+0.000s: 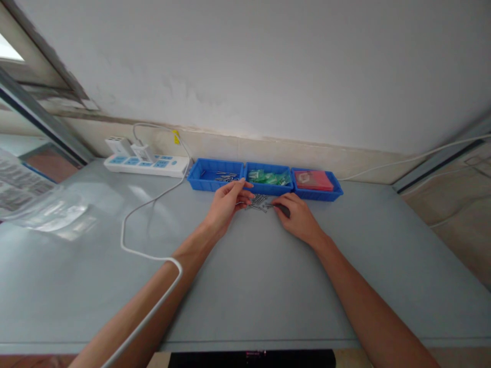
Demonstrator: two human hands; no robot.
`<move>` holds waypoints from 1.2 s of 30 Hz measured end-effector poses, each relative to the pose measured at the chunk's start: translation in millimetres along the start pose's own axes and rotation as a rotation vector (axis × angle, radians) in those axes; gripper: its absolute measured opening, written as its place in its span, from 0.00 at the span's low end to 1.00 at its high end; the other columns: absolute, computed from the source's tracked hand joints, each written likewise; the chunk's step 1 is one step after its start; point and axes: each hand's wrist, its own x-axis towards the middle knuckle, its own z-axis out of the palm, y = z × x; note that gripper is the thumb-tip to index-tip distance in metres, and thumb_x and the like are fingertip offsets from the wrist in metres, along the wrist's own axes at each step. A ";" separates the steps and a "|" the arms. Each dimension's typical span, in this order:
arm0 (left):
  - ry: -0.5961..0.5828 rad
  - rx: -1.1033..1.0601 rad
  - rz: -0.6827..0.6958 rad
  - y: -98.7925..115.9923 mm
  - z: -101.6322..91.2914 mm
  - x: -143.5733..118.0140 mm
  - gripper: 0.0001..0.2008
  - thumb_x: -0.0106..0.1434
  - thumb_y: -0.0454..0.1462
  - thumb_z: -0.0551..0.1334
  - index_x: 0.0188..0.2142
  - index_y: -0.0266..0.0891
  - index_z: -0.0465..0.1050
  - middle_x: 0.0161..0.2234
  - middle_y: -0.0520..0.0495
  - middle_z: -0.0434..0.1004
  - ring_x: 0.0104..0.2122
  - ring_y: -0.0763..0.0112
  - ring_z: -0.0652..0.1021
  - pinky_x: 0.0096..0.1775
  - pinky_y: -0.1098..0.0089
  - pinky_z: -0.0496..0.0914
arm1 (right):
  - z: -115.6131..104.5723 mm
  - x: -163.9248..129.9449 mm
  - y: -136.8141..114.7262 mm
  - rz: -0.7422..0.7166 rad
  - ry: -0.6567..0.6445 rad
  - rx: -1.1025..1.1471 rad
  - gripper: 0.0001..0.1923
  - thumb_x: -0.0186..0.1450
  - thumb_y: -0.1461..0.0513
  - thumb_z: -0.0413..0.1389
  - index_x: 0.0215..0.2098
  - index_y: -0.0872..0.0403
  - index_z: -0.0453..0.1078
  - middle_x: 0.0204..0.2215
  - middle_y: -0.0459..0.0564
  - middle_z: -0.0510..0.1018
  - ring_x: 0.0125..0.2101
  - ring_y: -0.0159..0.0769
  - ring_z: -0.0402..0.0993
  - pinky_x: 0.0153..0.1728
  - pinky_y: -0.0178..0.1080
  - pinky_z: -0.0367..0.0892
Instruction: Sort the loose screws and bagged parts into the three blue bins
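Note:
A small pile of metal screws [258, 201] lies on the grey table between my two hands. Just left of it is my left hand [226, 202], its fingers loosely bent and apart. A thin shiny piece shows under those fingers, and I cannot tell whether it is held. From the right, my right hand [297, 214] closes on a dark, slim tool [284, 209], whose thin end points left at the screws. The tool's exact kind is hard to see. Behind the left hand, a blue bin [199, 184] holds more screws [226, 177].
A middle blue bin [268, 190] contains green plastic pieces [268, 177]; the right blue bin [336, 190] holds red packets [316, 180]. A white power strip [172, 167] stands back left. Its white cable [132, 249] crosses over my left forearm. Clear plastic bags [30, 199] lie far left.

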 end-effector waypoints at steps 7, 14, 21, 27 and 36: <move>-0.010 0.006 -0.003 -1.9 0.4 0.0 0.22 0.55 0.53 0.71 0.35 0.35 0.79 0.27 0.48 0.79 0.24 0.75 0.75 0.29 0.74 0.68 | 6.1 1.9 2.7 0.036 -0.002 -0.038 0.07 0.71 0.66 0.56 0.40 0.52 0.76 0.38 0.53 0.78 0.42 0.43 0.73 0.47 0.46 0.70; -0.006 0.062 0.019 -3.3 0.8 1.2 0.23 0.56 0.55 0.70 0.35 0.36 0.79 0.27 0.47 0.80 0.24 0.74 0.76 0.28 0.74 0.67 | 10.1 5.6 -1.0 0.008 0.041 -0.057 0.10 0.73 0.65 0.51 0.39 0.52 0.73 0.38 0.56 0.76 0.42 0.46 0.72 0.48 0.49 0.70; -0.078 0.445 0.299 -8.4 2.1 -1.2 0.16 0.63 0.50 0.65 0.38 0.39 0.79 0.27 0.48 0.80 0.26 0.69 0.77 0.30 0.71 0.69 | 6.4 10.9 -13.5 0.206 0.199 0.478 0.10 0.70 0.54 0.58 0.37 0.51 0.74 0.33 0.50 0.80 0.33 0.40 0.77 0.39 0.43 0.74; -0.267 0.813 0.567 -11.5 5.1 -10.9 0.14 0.65 0.38 0.63 0.48 0.41 0.80 0.38 0.45 0.84 0.33 0.67 0.80 0.38 0.70 0.72 | 4.2 11.7 -16.7 0.316 0.197 0.759 0.15 0.64 0.50 0.63 0.43 0.49 0.75 0.25 0.45 0.80 0.27 0.37 0.78 0.32 0.39 0.73; -0.284 0.886 0.568 -10.0 -2.8 -4.0 0.08 0.66 0.40 0.65 0.36 0.42 0.83 0.33 0.46 0.83 0.28 0.69 0.77 0.35 0.70 0.69 | 5.4 8.6 -20.5 0.278 0.155 0.695 0.13 0.67 0.52 0.61 0.46 0.49 0.74 0.30 0.47 0.82 0.31 0.38 0.81 0.37 0.41 0.75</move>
